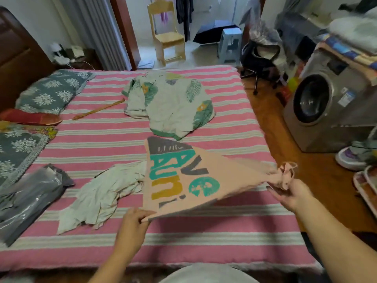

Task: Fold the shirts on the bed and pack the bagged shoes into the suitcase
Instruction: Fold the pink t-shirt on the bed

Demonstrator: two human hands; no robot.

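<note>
Two hands stretch a pink shirt (183, 176) over the bed (204, 237): left hand (134, 219) pinching its hem, right hand (289, 193) gripping bunched fabric. Folding is under way; laying it flat likely comes next.

Person, head view: two bare forearms, no sleeves in sight
Left hand (133, 223) and right hand (291, 194) ungloved; no rings, watch or bands visible; pale grey garment at bottom edge, over torso or lap; cannot tell which

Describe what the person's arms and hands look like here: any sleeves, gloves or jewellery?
Both forearms are bare up to the frame edge, with no sleeves in view. The left hand and right hand wear no gloves; no rings, watch or bracelets show.
</note>
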